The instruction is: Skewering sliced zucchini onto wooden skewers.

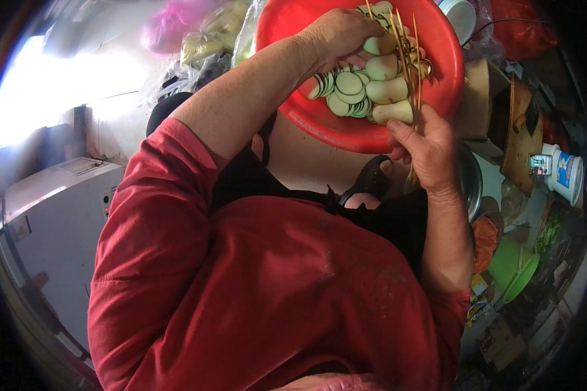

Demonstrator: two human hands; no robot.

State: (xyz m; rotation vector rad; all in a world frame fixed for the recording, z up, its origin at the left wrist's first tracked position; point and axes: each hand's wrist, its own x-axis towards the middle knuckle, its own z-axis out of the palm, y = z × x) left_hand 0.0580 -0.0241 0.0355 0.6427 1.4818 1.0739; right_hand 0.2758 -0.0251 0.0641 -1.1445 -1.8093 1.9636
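Note:
Over a red plastic basin (pixel 293 113), my right hand (pixel 428 146) grips a bunch of thin wooden skewers (pixel 405 63) near their lower ends. Folded pale-green vegetable slices (pixel 387 91), perhaps zucchini, are threaded in a row along the skewers. My left hand (pixel 340 39) holds the upper part of this row, its fingers partly hidden behind the slices. Beneath, round dark-rimmed slices (pixel 348 93) lie fanned out in overlapping rows in the basin. The skewer points stick up past the basin's far side.
Plastic bags (pixel 210 36) lie beyond my left arm. A cardboard box (pixel 472 97) and a metal bowl (pixel 471 181) stand right of the basin. Farther right are a white bucket (pixel 565 176), a phone (pixel 540 164) and a green basin (pixel 513 269). A white appliance (pixel 54 234) stands left.

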